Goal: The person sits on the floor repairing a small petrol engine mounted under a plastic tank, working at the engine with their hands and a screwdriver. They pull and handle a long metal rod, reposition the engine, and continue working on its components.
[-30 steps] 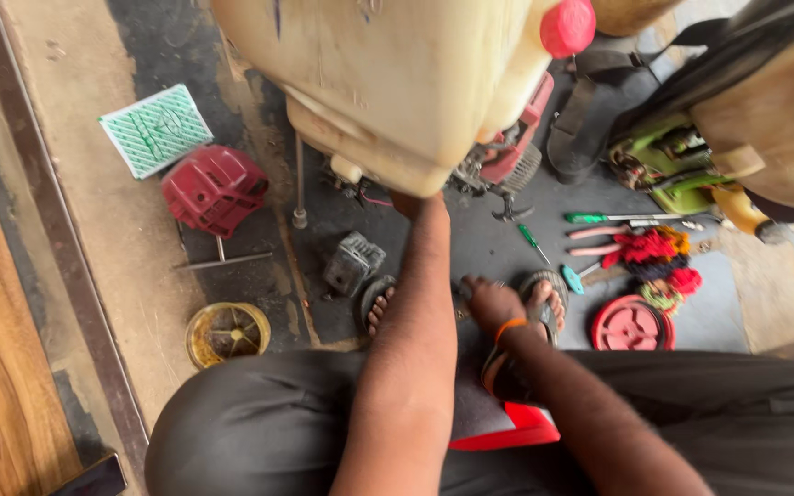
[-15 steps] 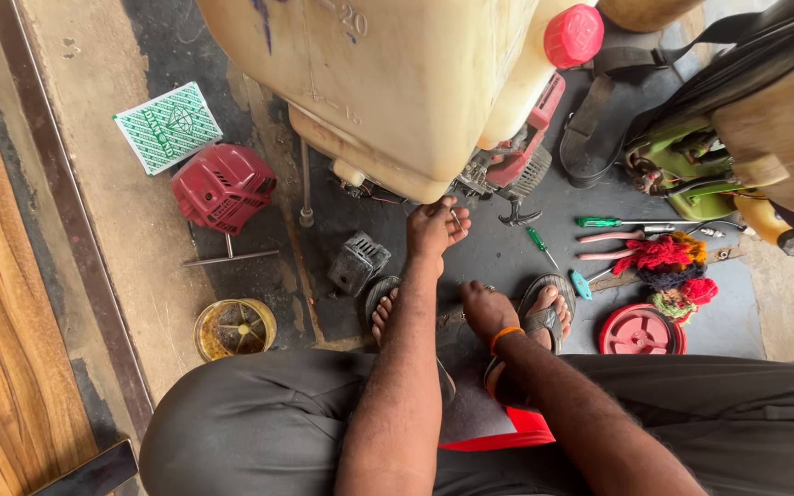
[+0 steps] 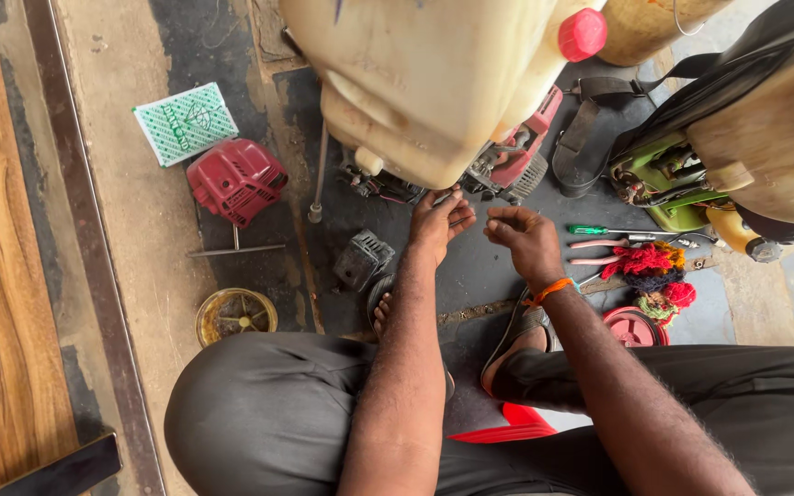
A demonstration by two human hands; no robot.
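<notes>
I sit low with my knees wide so the small engine (image 3: 498,170) under the big cream tank (image 3: 434,78) lies straight in front of me, and both arms reach out to it over the dark floor mat (image 3: 489,276). My left hand (image 3: 438,220) is up against the underside of the engine, just below the tank, fingers curled in toward something small there; whether my grip is pinching a part or only feeling for it I cannot tell, because the fingertips are tucked under the housing. My right hand (image 3: 526,239) hovers just beside the left one, a little further from the engine, its fingers loosely bent and holding nothing that I can see, apart from the metal. The red cap (image 3: 583,34) sits high on the tank, above and right of the engine. Things I keep within reach lie around it: the grey finned part (image 3: 363,260) on the mat just left of my left hand, the red engine cover (image 3: 236,181) further left, the round brass-coloured dish (image 3: 236,315) below that, and the green-handled screwdriver (image 3: 599,231) with pink-handled pliers (image 3: 599,253) to the engine's right, by a bundle of coloured rags (image 3: 650,266).
</notes>
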